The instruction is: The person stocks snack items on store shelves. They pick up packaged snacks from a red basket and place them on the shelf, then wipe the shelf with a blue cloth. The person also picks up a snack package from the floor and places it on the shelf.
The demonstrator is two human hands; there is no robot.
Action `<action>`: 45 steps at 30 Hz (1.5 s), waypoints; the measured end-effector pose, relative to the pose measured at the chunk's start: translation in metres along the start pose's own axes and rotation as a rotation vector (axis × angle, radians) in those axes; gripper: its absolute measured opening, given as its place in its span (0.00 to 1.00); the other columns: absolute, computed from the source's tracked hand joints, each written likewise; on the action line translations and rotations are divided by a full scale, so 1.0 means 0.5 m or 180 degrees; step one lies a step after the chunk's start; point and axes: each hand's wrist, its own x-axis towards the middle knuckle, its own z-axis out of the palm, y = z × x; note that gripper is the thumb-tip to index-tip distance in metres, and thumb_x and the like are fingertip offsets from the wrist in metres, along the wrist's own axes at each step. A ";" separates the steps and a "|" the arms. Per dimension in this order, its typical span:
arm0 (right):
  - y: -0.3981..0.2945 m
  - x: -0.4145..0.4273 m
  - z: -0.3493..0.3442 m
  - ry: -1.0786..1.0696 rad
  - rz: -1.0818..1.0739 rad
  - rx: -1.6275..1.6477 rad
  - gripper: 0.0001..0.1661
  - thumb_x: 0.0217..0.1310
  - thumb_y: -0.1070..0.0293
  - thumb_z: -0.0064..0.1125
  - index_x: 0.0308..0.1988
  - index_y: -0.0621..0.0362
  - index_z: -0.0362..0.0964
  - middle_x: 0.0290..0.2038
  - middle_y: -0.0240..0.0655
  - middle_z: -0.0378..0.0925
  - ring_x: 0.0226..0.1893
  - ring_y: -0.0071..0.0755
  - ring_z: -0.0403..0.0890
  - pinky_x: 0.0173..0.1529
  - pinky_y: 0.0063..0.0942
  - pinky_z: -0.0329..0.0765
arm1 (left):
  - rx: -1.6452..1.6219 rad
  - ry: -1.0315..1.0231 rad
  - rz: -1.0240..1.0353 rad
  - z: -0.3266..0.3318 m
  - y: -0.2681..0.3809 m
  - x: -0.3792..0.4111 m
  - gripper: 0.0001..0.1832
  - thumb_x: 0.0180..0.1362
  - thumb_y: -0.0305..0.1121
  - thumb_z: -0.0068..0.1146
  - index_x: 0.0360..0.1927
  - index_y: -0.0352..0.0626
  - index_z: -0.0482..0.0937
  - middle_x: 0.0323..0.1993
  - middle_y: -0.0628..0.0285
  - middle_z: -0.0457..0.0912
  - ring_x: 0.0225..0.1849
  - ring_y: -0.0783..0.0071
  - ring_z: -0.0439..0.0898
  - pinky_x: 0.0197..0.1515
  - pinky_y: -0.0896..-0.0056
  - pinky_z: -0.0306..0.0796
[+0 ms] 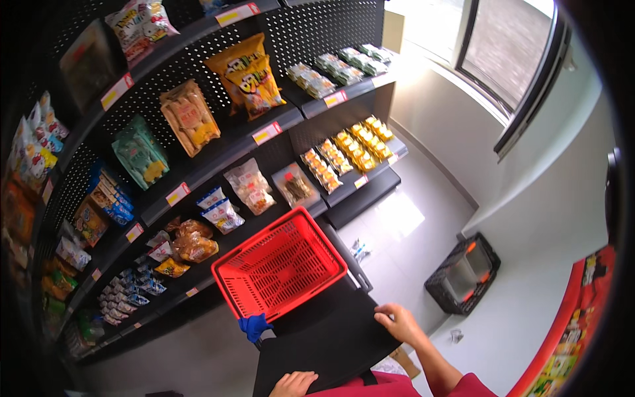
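Before me is a black board-like surface [322, 337], and beyond it an empty red plastic shopping basket [280, 265] with slotted walls. At the board's right edge is my right hand [397, 320], its fingers curled by the rim; whether they grip it is unclear. My left hand [295, 384] rests at the near left edge of the board, fingertips on its surface and partly cut off by the picture's rim. A blue cloth [254, 326] is tied near the basket's lower left corner.
Dark shelves [278, 124] of packaged snacks curve along the left and ahead. A black crate [464, 273] stands on the floor against the right wall. A small clear plastic packet [359, 249] lies on the floor. A window [506, 49] is at upper right.
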 end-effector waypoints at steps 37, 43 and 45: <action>0.422 0.206 -0.529 0.0371 0.0376 0.0473 0.11 0.71 0.70 0.56 0.45 0.65 0.80 0.39 0.37 0.84 0.42 0.28 0.84 0.48 0.27 0.78 | -0.0295 0.0876 -0.1668 0.084 0.296 0.490 0.13 0.61 0.35 0.55 0.45 0.37 0.79 0.46 0.50 0.80 0.49 0.48 0.79 0.53 0.54 0.73; 0.508 0.209 -0.506 0.0133 0.0684 0.0570 0.12 0.70 0.68 0.56 0.45 0.65 0.80 0.39 0.37 0.86 0.41 0.27 0.84 0.47 0.27 0.79 | -0.0256 0.0771 -0.1692 0.079 0.301 0.496 0.15 0.61 0.38 0.54 0.44 0.38 0.79 0.45 0.51 0.81 0.48 0.49 0.79 0.51 0.55 0.72; 0.505 0.222 -0.494 -0.0042 0.0679 0.0467 0.12 0.70 0.68 0.56 0.45 0.65 0.80 0.39 0.37 0.86 0.41 0.27 0.84 0.47 0.28 0.79 | -0.0264 0.0730 -0.1727 0.079 0.299 0.496 0.16 0.61 0.40 0.54 0.44 0.38 0.80 0.45 0.51 0.81 0.48 0.50 0.79 0.51 0.55 0.72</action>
